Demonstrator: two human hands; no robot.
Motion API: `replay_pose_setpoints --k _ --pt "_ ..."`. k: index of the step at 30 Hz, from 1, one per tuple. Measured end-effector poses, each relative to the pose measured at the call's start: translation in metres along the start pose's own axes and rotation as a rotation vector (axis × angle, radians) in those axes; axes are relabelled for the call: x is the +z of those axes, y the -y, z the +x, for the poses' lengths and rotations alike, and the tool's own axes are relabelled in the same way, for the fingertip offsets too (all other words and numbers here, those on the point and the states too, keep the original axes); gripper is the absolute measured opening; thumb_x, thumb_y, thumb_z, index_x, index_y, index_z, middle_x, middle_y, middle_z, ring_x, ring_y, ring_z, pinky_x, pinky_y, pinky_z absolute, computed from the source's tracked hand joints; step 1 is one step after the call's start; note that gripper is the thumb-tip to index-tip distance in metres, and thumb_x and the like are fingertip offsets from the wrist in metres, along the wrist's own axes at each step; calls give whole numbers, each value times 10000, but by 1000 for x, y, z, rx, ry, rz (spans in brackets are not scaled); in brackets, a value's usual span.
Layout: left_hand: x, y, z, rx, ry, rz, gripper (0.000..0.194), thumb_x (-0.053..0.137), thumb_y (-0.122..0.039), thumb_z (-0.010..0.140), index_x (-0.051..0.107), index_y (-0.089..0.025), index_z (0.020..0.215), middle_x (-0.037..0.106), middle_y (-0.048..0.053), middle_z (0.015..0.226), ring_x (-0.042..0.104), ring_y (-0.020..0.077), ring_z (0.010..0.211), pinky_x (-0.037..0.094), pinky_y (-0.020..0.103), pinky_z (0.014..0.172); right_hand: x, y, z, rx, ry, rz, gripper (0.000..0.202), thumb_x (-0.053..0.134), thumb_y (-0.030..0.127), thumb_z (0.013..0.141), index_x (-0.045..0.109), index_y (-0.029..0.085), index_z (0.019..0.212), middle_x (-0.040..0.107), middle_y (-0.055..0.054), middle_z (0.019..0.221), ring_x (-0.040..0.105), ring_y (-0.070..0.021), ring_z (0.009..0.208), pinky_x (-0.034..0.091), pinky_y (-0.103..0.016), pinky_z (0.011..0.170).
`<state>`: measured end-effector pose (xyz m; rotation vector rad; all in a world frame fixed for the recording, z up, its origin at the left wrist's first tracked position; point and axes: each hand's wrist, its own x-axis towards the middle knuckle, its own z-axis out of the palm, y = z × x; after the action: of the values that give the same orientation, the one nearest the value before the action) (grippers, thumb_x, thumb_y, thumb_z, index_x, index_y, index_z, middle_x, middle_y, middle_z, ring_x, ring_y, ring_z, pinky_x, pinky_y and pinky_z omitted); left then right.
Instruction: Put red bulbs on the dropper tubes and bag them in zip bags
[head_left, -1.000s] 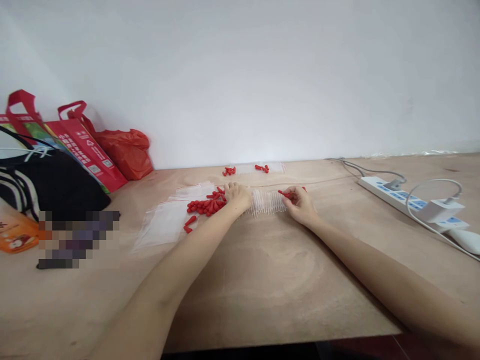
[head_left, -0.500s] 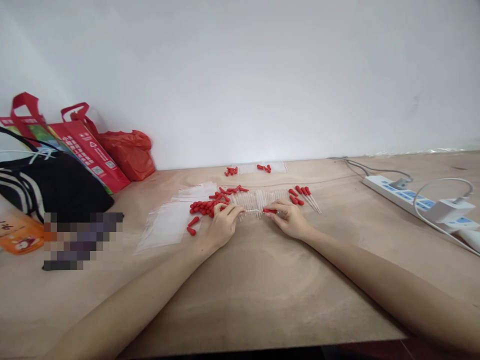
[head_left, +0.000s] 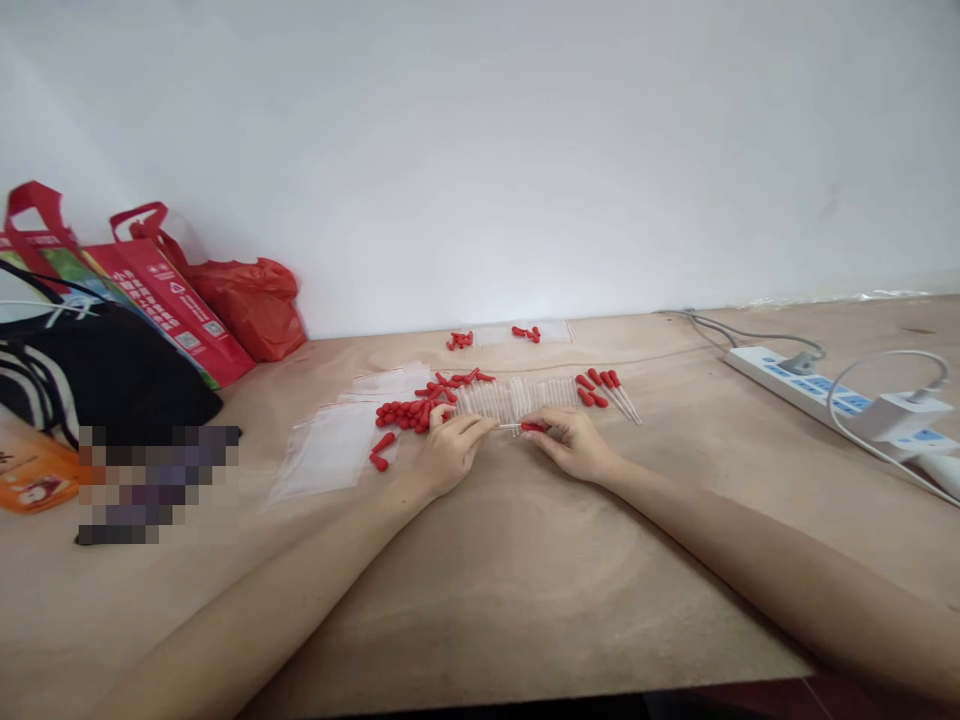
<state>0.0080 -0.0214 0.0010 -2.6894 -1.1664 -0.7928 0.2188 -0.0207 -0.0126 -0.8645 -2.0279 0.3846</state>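
My left hand (head_left: 451,450) is closed in a pinch on a thin clear dropper tube (head_left: 510,427), which points to the right. Facing it, my right hand (head_left: 574,443) pinches a red rubber bulb (head_left: 532,427) at the tube's right end; the two meet or nearly meet. Just behind my hands lies a row of clear tubes (head_left: 484,400). Left of that row, beside my left hand, is a pile of red bulbs (head_left: 409,412). To the right, several droppers with red bulbs fitted (head_left: 616,380) lie side by side near loose bulbs (head_left: 585,397).
Clear zip bags (head_left: 330,450) lie flat at left. Bagged bulbs and tubes (head_left: 495,337) rest by the wall. A black bag (head_left: 127,370), red shopping bags (head_left: 169,290) and a red plastic bag (head_left: 251,310) stand at far left. A power strip (head_left: 810,385) with cables lies right.
The tube and the red bulb have come together, with the gap between my hands narrowing. The view has shifted slightly.
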Motion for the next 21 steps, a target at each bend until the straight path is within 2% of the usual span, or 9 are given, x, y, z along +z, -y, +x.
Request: replay_pose_setpoints --k 3,10,21 --pt "0 -2 0 31 -8 -1 277 338 -178 869 562 -217 1027 652 44 956 573 149 826 239 366 879 0 0 0 -2 4 54 169 493 286 806 625 204 873 643 -39 787 585 -145 710 457 -273 647" --pt "2 -1 1 76 -41 24 274 338 -251 887 596 -214 970 654 26 791 558 131 682 272 336 783 -1 0 0 -71 13 84 164 504 269 806 638 212 882 641 -38 781 585 -139 703 463 -267 652" --pt "0 2 -1 173 -3 72 274 355 -142 851 580 -216 987 644 8 777 552 123 671 252 329 759 -2 -1 -3 -175 -6 -47 187 472 280 831 642 203 847 644 -42 735 582 -143 686 444 -275 644"
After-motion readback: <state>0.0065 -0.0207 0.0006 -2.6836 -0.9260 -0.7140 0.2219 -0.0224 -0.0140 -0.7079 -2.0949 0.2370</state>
